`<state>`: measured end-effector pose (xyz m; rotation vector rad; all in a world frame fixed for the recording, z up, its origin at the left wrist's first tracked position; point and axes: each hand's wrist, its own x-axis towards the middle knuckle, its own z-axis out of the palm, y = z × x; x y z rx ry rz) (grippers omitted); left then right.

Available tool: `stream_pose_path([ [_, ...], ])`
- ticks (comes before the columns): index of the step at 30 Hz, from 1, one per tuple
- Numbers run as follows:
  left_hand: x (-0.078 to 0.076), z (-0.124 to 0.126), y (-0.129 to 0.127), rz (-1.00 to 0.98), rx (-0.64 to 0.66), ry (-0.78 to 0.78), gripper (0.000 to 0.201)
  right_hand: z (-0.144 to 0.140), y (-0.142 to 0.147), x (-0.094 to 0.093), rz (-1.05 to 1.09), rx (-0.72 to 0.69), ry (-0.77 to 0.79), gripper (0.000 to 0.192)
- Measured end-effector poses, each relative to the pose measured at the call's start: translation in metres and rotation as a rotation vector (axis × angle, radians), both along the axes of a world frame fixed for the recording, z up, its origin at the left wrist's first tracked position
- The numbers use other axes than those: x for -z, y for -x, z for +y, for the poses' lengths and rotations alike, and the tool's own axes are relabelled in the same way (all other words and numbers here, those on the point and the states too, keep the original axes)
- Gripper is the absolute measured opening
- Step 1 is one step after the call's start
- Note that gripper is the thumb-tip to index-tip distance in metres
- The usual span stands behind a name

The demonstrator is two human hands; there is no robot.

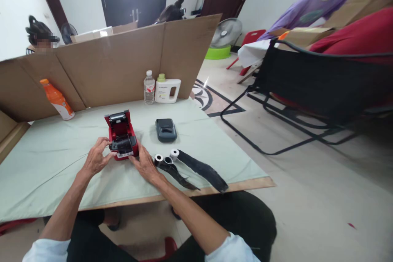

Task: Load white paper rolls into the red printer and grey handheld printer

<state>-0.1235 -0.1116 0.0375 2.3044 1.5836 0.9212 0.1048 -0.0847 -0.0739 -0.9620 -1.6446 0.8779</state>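
A small red and black thermal printer (122,141) stands on the table with its lid raised. Dark material lies across its front opening, and a white label is on the front edge. My left hand (98,156) grips the printer's left side, fingers at the top edge and thumb at the lower corner. On the opposite side, my right hand (144,160) holds the right wall and lower front corner. Just right of that hand lie paper rolls (159,159) with dark strips (202,168) trailing toward the table's front edge. Behind them sits a second, dark grey portable printer (166,130), its lid down.
A cardboard wall (123,63) stands along the table's back. Before it are an orange bottle (58,100), a clear water bottle (149,88) and a white jug (167,90). A black folding chair (307,77) and a person in purple (310,8) are to the right.
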Motion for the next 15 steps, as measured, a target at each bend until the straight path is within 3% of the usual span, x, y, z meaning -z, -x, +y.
stream_pose_path([
  [4, -0.004, 0.01, 0.01, -0.2, -0.008, 0.157, 0.056, -0.001, 0.0, 0.0, 0.023, -0.013, 0.004, 0.072],
  [8, 0.005, 0.024, 0.012, -0.434, 0.032, 0.371, 0.078, 0.0, 0.0, 0.003, -0.007, -0.003, -0.009, 0.072],
  [15, 0.032, 0.029, -0.012, -0.401, -0.098, 0.276, 0.077, -0.001, -0.002, 0.0, -0.059, 0.049, -0.112, 0.066],
])
